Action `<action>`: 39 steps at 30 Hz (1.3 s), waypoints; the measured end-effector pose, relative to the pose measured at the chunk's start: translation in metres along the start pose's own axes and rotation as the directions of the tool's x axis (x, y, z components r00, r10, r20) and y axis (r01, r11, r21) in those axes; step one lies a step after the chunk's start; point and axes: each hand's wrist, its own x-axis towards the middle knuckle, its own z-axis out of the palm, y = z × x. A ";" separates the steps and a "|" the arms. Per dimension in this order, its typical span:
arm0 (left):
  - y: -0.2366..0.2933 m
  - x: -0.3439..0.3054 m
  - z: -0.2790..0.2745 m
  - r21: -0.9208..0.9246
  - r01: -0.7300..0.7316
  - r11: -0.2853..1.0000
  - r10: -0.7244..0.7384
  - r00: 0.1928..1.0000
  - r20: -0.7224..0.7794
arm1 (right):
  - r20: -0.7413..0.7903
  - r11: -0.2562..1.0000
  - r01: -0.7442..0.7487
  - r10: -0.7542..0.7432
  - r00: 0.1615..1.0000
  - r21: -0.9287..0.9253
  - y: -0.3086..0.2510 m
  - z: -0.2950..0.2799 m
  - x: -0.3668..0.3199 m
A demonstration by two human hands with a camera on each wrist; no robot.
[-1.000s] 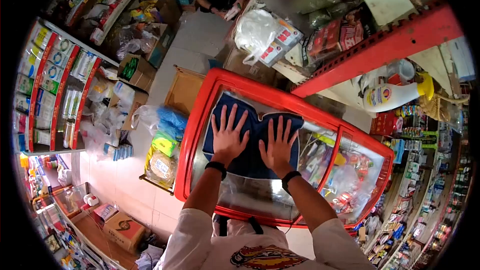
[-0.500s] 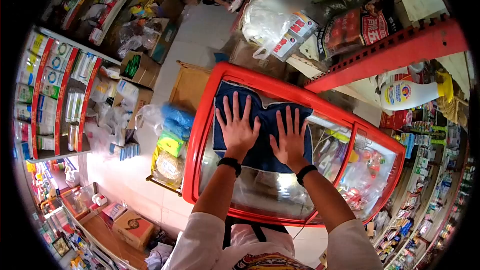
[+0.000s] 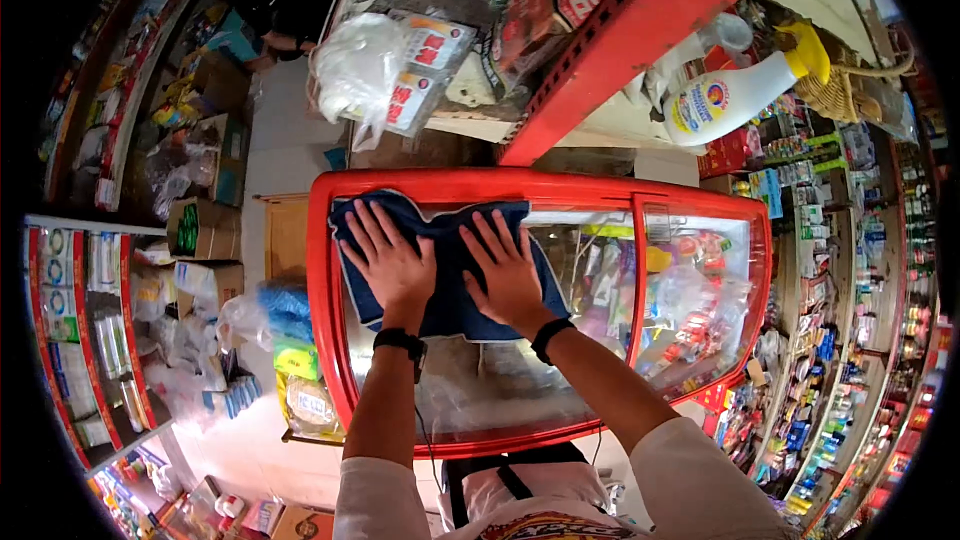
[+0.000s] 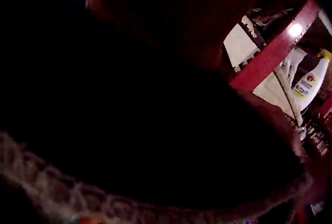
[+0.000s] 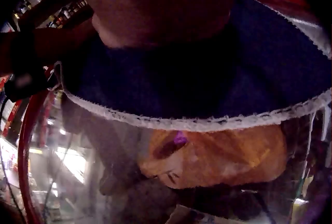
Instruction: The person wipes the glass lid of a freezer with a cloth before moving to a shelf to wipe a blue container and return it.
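Observation:
A dark blue cloth [image 3: 450, 285] with a pale stitched edge lies spread on the glass lid [image 3: 480, 390] of a red-framed chest freezer [image 3: 325, 290]. Flat on the cloth's left half rests my left hand [image 3: 393, 265], fingers straight and spread. My right hand [image 3: 508, 280] presses the right half the same way, its fingers pointing up and left. In the right wrist view the cloth [image 5: 207, 89] shows its white fringe above an orange bag [image 5: 223, 156] under the glass. The left wrist view is mostly dark.
A red shelf post [image 3: 620, 60] rises beyond the freezer's far edge. On the shelf are a white spray bottle [image 3: 735, 100] and a plastic bag [image 3: 360, 70]. Boxes and bags crowd the floor at left, with a blue bag [image 3: 292, 308] beside the freezer. Stocked shelves [image 3: 830, 340] line the right.
The head view has turned, so the freezer sits straighter and farther left. Both hands remain flat on the cloth, which lies close to the freezer's far left corner.

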 end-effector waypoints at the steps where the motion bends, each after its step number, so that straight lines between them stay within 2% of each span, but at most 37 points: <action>1: 0.001 0.000 -0.001 0.001 -0.001 1.000 0.001 1.000 0.007 | -0.005 1.000 -0.002 0.003 1.000 0.017 0.000 -0.001 0.001; 7: 0.000 0.000 0.000 0.063 -0.020 0.998 0.019 1.000 0.019 | -0.011 1.000 0.023 -0.023 1.000 0.020 -0.001 -0.007 0.007; 14: -0.009 0.006 0.013 0.178 -0.068 0.982 0.066 0.998 0.014 | -0.121 0.991 0.085 -0.072 0.990 0.106 0.004 -0.002 0.014; 18: -0.007 0.015 0.009 0.159 -0.075 0.984 0.070 0.997 0.039 | -0.139 0.987 0.104 -0.087 0.986 0.118 0.007 0.000 0.015; 20: -0.007 -0.001 0.006 0.172 -0.078 0.982 0.069 0.996 0.056 | -0.144 0.982 0.113 -0.092 0.985 0.150 0.005 0.007 0.005; 21: -0.004 -0.006 0.007 0.198 -0.132 0.971 0.118 0.990 0.078 | -0.155 0.981 0.116 -0.092 0.984 0.156 0.006 0.008 0.007; 23: 0.010 -0.021 0.011 0.251 -0.236 0.939 0.208 0.969 0.135 | -0.139 0.983 0.123 -0.104 0.985 0.139 0.014 0.005 0.001; 24: 0.024 -0.030 0.010 0.193 -0.246 0.950 0.209 0.959 0.194 | -0.154 0.982 0.127 -0.106 0.982 0.137 0.024 0.005 -0.007; 26: 0.060 -0.047 0.004 0.209 -0.250 0.946 0.192 0.946 0.259 | -0.202 0.970 0.141 -0.101 0.974 0.196 0.047 0.005 -0.033; 28: 0.092 -0.056 0.010 0.173 -0.319 0.932 0.271 0.929 0.252 | -0.213 0.972 0.129 -0.086 0.973 0.196 0.085 -0.009 -0.051; 30: 0.123 -0.060 0.026 0.098 -0.383 0.919 0.365 0.917 0.158 | -0.220 0.982 -0.026 0.067 0.973 0.185 0.119 -0.018 -0.065; 32: 0.166 -0.064 0.027 0.058 -0.412 0.910 0.400 0.904 0.151 | -0.265 0.966 -0.225 0.253 0.931 0.131 0.148 -0.033 -0.074; 33: 0.181 -0.066 0.032 0.040 -0.446 0.894 0.438 0.889 0.138 | -0.335 0.961 -0.242 0.273 0.902 0.133 0.161 -0.036 -0.080; 36: 0.208 -0.068 0.035 -0.005 -0.596 0.803 0.593 0.796 0.120 | -0.398 0.950 -0.288 0.313 0.862 0.122 0.163 -0.027 -0.079; 39: 0.210 -0.072 0.033 -0.046 -0.569 0.821 0.568 0.808 0.156 | -0.356 0.944 -0.317 0.327 0.875 0.088 0.160 -0.024 -0.082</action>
